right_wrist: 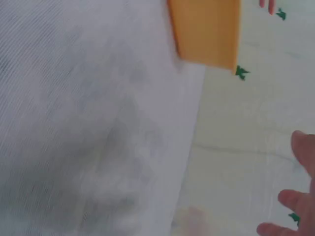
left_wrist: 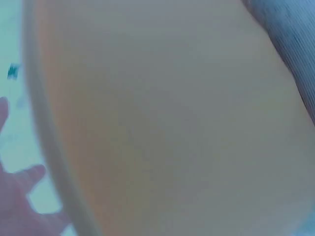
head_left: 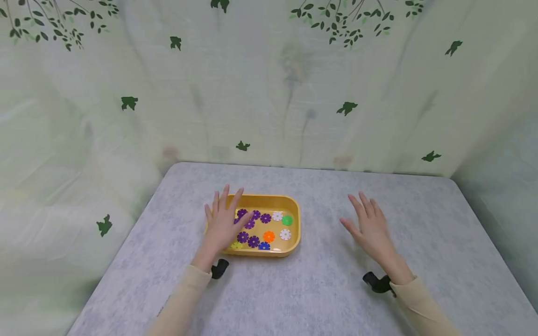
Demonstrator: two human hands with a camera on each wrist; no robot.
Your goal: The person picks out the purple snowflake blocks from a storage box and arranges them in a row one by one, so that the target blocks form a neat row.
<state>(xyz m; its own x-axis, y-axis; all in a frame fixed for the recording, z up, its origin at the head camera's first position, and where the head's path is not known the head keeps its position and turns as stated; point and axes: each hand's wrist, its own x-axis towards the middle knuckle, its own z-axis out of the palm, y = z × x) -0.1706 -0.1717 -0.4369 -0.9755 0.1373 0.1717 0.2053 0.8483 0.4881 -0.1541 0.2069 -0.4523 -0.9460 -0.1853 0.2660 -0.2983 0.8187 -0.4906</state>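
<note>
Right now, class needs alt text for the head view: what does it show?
A left hand reaches open over a yellow tray of coloured flower discs, on a grey table. The right hand hovers open beside it.

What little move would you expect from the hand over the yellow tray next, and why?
Probably the left hand dips and pinches one of the flower discs. Its fingers are straight and spread over the left part of the tray, holding nothing, with the discs loose right beneath. The right hand is open over the table, well away from them.

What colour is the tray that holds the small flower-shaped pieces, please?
The tray is yellow-orange, seen best in the head view.
</note>
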